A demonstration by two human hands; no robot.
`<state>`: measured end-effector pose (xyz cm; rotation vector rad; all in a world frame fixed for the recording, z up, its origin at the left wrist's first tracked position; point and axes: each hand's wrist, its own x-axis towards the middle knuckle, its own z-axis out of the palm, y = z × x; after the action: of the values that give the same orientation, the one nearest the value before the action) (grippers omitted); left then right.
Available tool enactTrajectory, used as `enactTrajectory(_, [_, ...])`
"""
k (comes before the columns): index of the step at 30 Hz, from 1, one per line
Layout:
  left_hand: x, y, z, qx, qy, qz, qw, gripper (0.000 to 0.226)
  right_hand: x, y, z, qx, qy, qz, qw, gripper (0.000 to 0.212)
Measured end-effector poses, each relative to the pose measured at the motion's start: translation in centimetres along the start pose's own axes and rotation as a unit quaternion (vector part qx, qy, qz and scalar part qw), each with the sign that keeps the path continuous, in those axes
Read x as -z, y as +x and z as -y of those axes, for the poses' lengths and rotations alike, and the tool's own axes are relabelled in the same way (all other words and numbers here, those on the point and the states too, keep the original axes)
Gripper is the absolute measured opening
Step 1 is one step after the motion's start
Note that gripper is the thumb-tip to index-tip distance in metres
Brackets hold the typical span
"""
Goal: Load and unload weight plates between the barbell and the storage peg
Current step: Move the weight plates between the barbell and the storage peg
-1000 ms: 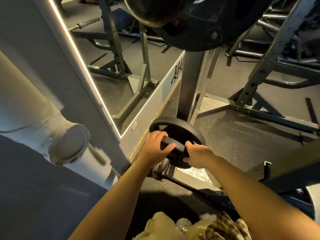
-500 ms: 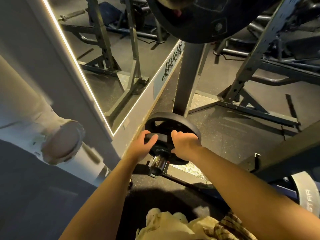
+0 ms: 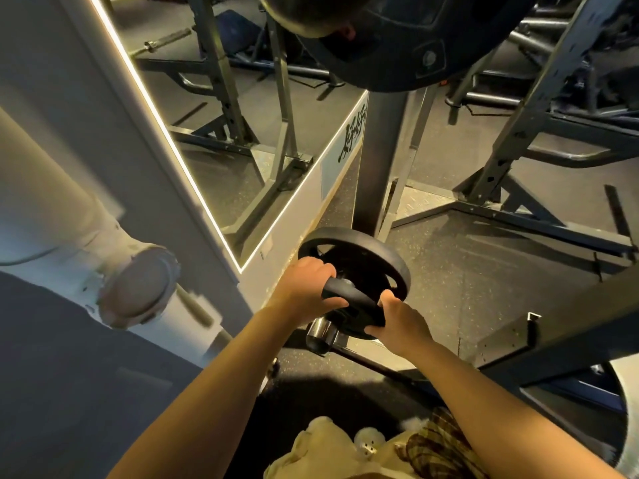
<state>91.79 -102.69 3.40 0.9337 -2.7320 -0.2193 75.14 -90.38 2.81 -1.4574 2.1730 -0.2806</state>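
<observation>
Two black weight plates sit low on a chrome storage peg (image 3: pixel 320 335) at the foot of a dark rack upright (image 3: pixel 375 160). The larger plate (image 3: pixel 352 243) with grip holes stands behind. In front of it is a smaller plate (image 3: pixel 352 305). My left hand (image 3: pixel 304 286) grips the smaller plate's left rim, fingers curled over its top. My right hand (image 3: pixel 401 321) grips its lower right rim. The peg's shiny end sticks out below my left hand.
A big black plate (image 3: pixel 397 39) hangs overhead on the rack. A lit-edged mirror (image 3: pixel 221 140) and white wall run along the left, with a white pipe (image 3: pixel 103 264) jutting out. Rack legs (image 3: pixel 511 216) and a steel beam (image 3: pixel 553 340) cross the rubber floor to the right.
The view has shifted a little. My right hand has slid from the top of the smaller plate down to its lower right rim. My left hand keeps its hold on the left rim.
</observation>
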Motion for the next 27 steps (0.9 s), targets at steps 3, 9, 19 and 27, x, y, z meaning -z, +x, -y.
enactTrajectory(3, [-0.4, -0.4, -0.1, -0.003, -0.051, 0.011, 0.999, 0.044, -0.1, 0.5, -0.4, -0.001, -0.002, 0.029, 1.000, 0.040])
enactTrajectory(9, [-0.3, 0.8, -1.0, -0.014, -0.020, 0.077, 0.997, 0.045, -1.6, 0.3, -0.7, -0.009, -0.021, 0.029, 0.999, 0.038])
enactTrajectory(19, [-1.8, -1.8, 1.9, 0.146, -0.205, 0.091, 0.963, 0.039, 1.5, 0.6, 2.9, 0.056, -0.148, 0.058, 0.986, 0.034])
enactTrajectory(27, [-2.8, -3.2, 2.3, 0.230, -0.343, 0.050, 0.910, 0.039, 2.4, 0.8, 4.9, 0.095, -0.208, 0.058, 0.972, 0.037])
